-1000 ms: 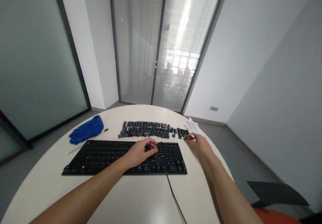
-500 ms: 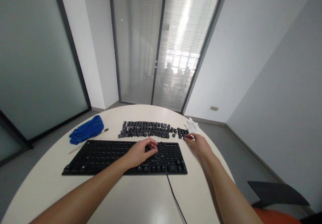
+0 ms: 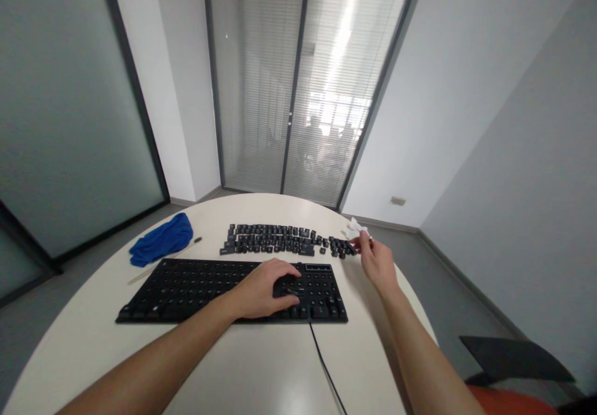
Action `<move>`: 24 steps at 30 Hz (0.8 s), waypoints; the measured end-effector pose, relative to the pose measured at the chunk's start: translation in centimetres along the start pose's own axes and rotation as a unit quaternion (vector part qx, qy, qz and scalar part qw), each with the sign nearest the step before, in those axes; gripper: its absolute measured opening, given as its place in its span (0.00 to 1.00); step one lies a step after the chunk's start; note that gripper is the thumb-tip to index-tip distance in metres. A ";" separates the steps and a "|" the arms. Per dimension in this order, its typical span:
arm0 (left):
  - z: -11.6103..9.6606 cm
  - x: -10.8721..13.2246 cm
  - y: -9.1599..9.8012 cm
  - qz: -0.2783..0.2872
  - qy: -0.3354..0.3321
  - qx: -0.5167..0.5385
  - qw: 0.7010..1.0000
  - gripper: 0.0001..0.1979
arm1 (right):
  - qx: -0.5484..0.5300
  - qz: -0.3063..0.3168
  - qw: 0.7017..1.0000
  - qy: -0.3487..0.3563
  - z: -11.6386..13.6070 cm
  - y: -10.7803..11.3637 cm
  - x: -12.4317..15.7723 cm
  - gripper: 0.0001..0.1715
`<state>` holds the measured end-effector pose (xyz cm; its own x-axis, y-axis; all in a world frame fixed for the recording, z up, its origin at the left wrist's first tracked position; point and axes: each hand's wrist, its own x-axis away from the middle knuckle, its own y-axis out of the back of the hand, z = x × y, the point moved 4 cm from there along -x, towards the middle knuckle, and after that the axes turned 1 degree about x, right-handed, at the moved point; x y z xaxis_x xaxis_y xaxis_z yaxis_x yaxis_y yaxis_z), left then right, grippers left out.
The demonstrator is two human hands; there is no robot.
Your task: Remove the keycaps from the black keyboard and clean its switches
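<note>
Head view: the keyboard (image 3: 196, 287) lay flat on the bench (image 3: 242, 371), square before me, its cable (image 3: 326, 371) running toward my near edge.

My left hand (image 3: 268, 287) rested open, palm down, on its right-hand section. It had slid slightly nearer me and settled flatter than a second before, so the board was steadied.

My right hand (image 3: 379, 261) had risen off the bench and moved farther out, thumb and forefinger pinched on a small pale item (image 3: 365, 236) that I could not identify. It hung just beyond the end of the loose keycaps (image 3: 268, 239), near the tissue (image 3: 354, 225).

Count:
- one keyboard
- one cable
- one crumpled tissue
- one blue cloth (image 3: 161, 241)
- one thin stick (image 3: 164, 261) beside the cloth
- keycaps in several rows, too many to number
</note>
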<state>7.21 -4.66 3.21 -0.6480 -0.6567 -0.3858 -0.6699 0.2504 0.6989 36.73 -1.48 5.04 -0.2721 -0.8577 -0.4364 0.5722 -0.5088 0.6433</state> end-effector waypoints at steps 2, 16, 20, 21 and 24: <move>-0.8 0.1 -0.1 0.032 -0.042 -0.023 0.998 0.24 | -0.049 -0.020 0.998 0.029 1.4 0.4 0.6 0.40; -1.2 0.1 -0.2 0.064 -0.042 -0.051 0.996 0.20 | -0.149 0.286 0.943 0.081 4.4 -3.1 3.5 0.37; -1.2 0.1 -0.2 0.061 -0.041 -0.044 0.996 0.20 | -0.134 0.301 0.938 0.111 5.2 -2.8 3.8 0.37; -1.2 0.1 -0.3 0.062 -0.041 -0.042 0.996 0.20 | -0.127 0.303 0.937 0.119 5.5 -2.7 3.9 0.37; -1.1 0.1 -0.3 0.059 -0.041 -0.033 0.997 0.19 | -0.099 0.316 0.931 0.153 6.6 -2.4 4.2 0.36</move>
<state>7.69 -5.60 3.63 -0.7498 -0.5648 -0.3446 -0.5638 0.2729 0.7795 29.11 -4.35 5.83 0.3821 -0.9047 -0.1885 0.6831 0.1391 0.7169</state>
